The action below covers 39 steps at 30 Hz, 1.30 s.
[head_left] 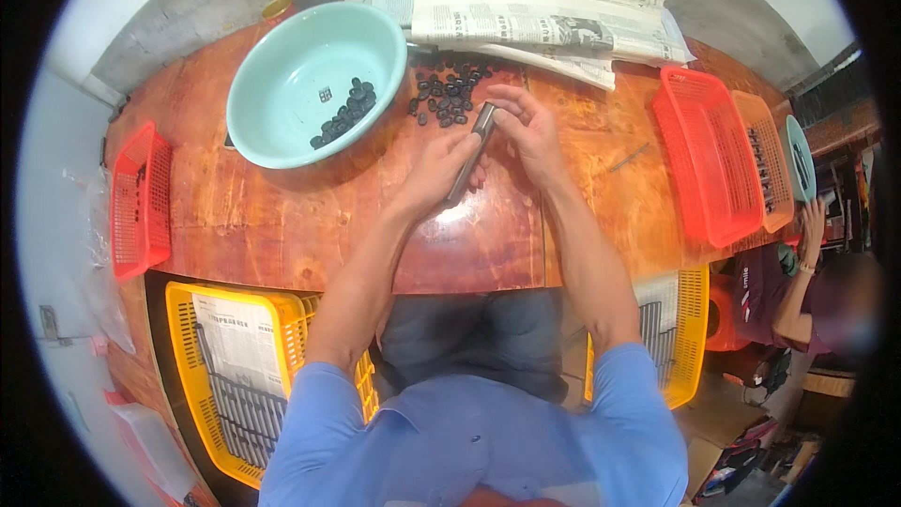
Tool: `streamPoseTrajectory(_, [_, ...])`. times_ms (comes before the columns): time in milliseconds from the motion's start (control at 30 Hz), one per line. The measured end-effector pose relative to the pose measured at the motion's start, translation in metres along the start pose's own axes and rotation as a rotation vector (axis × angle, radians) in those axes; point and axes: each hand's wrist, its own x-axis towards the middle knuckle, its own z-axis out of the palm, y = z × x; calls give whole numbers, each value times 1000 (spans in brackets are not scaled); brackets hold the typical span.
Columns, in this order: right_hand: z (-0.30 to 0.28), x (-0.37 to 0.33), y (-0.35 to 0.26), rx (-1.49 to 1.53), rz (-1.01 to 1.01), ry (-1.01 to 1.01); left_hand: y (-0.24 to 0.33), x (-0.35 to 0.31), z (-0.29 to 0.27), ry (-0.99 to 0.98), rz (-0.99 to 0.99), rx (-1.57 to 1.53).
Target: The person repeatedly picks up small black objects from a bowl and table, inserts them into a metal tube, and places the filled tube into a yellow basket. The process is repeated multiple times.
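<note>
Grip [441, 165] holds bar [471, 156]; basin [282, 75] — left

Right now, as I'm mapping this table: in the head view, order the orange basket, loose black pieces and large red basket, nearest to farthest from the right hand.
1. Loose black pieces: left of the right hand.
2. Large red basket: on its right.
3. Orange basket: just past the red one.

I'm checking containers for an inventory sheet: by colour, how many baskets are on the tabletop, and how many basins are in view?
Red baskets: 2
Orange basket: 1
Blue-green basins: 2
Total: 5
</note>
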Motion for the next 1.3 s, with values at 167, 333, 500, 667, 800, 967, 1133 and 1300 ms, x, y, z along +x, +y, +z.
streamPoseTrajectory(167, [-11, 2, -16, -179, 145, -157, 8, -17, 11, 132, 46, 145])
streamPoseTrajectory(333, [-9, -17, -53, -372, 218, -260, 11, -47, 12, 206, 352, 843])
streamPoseTrajectory(500, [-15, -37, -46, -556, 221, -288, 2, -57, 20, 201, 503, 1191])
streamPoseTrajectory(667, [-22, -47, -35, -670, 255, -224, -5, -50, 27, 197, 584, 1523])
streamPoseTrajectory(800, [-35, -53, -6, -705, 55, -190, -11, -46, 31, 221, 646, 1512])
streamPoseTrajectory(967, [-27, -68, -8, -730, 6, -127, -12, -53, 34, 272, 651, 1443])
streamPoseTrajectory(1133, [-28, -81, -4, -842, -197, -137, -11, -60, 35, 254, 630, 1431])
streamPoseTrajectory(1300, [-24, -90, -3, -808, -258, -99, -9, -63, 34, 223, 651, 1411])
